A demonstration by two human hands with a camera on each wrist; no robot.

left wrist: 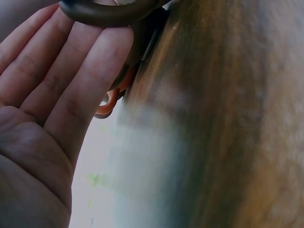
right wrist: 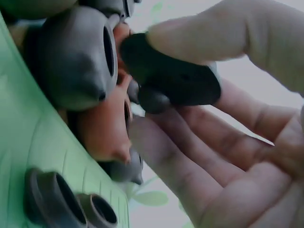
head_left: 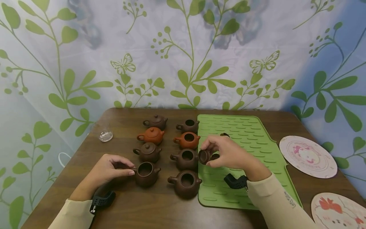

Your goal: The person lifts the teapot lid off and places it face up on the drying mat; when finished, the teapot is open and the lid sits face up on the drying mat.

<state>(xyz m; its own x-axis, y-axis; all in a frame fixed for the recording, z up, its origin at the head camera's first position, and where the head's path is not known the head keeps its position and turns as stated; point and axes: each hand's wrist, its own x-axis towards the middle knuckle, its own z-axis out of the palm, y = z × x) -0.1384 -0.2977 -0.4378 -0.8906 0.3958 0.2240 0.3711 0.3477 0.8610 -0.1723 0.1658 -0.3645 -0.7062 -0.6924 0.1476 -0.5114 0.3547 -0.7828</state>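
Observation:
My left hand (head_left: 110, 168) pinches the handle of a dark brown lidless teapot (head_left: 146, 179) at the front of the left row. That handle (left wrist: 109, 16) crosses the fingertips in the left wrist view. My right hand (head_left: 228, 152) holds a dark brown teapot lid (head_left: 204, 156) between thumb and fingers, its hollow underside facing the head camera. The lid's round knob (right wrist: 154, 99) shows in the right wrist view. Behind the held lid stands a lidless brown teapot (head_left: 186, 163), its spout side partly covered. Two more lids (right wrist: 54, 199) lie upside down on the mat.
Lidded teapots, including an orange one (head_left: 153, 136), stand behind the gripped teapot. A second row of lidless teapots, one orange (head_left: 187, 140), borders the green mat (head_left: 220, 200). Round placemats (head_left: 308, 156) lie at right, a small clear glass object (head_left: 106, 136) at back left.

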